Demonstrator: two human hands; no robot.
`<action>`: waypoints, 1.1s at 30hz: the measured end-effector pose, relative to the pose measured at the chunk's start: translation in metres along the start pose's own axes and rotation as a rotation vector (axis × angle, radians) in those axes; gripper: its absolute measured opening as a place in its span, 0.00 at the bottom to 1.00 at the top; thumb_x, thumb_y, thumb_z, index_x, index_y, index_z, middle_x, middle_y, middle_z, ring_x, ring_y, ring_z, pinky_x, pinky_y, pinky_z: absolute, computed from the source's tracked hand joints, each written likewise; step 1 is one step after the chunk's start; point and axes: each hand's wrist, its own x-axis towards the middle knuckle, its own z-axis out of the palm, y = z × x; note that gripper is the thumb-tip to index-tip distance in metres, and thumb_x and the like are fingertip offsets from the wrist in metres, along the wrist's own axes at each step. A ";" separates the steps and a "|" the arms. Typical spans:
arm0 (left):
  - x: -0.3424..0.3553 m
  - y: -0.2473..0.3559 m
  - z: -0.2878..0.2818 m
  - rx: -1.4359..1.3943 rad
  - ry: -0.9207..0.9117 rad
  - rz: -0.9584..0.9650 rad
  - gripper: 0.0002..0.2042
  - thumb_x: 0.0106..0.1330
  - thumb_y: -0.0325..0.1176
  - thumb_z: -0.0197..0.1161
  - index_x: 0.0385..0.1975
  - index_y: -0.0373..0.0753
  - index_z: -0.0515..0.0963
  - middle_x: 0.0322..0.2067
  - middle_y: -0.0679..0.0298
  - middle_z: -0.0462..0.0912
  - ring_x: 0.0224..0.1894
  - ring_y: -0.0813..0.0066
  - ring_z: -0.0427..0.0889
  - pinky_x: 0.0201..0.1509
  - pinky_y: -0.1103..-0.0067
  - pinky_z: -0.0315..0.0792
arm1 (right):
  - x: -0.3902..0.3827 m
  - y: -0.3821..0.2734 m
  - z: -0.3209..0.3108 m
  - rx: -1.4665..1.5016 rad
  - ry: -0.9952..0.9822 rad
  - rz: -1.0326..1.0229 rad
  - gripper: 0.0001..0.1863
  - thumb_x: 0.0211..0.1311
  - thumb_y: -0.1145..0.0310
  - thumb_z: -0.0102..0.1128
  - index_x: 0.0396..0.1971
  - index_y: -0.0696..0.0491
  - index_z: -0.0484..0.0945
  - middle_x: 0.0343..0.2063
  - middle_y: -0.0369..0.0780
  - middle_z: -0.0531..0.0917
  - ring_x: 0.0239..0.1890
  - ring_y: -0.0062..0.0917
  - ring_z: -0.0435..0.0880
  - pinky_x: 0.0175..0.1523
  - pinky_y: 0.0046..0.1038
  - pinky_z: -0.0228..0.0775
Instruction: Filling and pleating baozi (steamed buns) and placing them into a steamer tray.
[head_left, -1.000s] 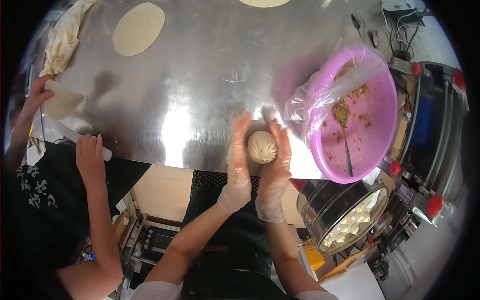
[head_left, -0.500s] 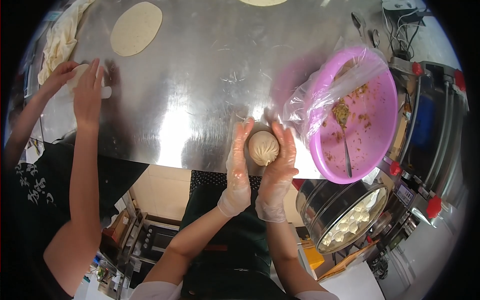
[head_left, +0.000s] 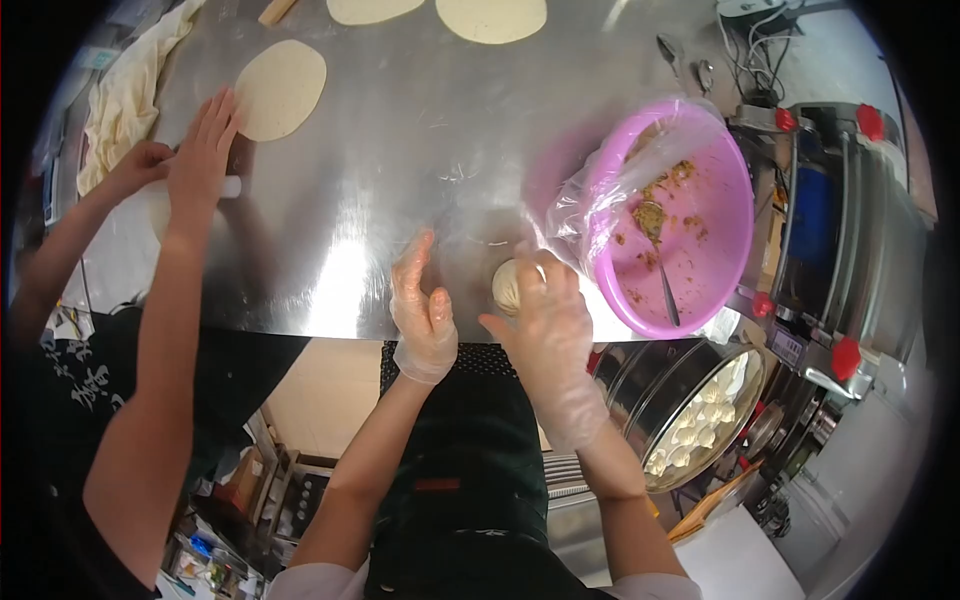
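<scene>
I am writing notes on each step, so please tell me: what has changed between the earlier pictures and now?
The left hand has moved left, away from the bun. The right hand has turned over, its fingers now over the bun's right side. The co-worker's right hand and the rolling pin have moved forward. The bowl and its spoon stayed; the view shifted slightly.

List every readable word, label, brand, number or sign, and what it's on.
Co-worker's dark apron: white lettering, not copied out here.
Pale label right of the metal steamer: too small to read.
Wearer's dark apron: small white mark, too small to read.
</scene>
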 end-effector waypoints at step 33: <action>-0.152 0.094 0.086 0.240 -0.605 -0.094 0.13 0.74 0.27 0.46 0.53 0.30 0.70 0.50 0.56 0.74 0.54 0.67 0.74 0.60 0.73 0.68 | -0.405 0.406 -0.197 0.255 0.407 1.168 0.24 0.50 0.65 0.70 0.48 0.55 0.78 0.45 0.51 0.82 0.48 0.41 0.82 0.54 0.38 0.74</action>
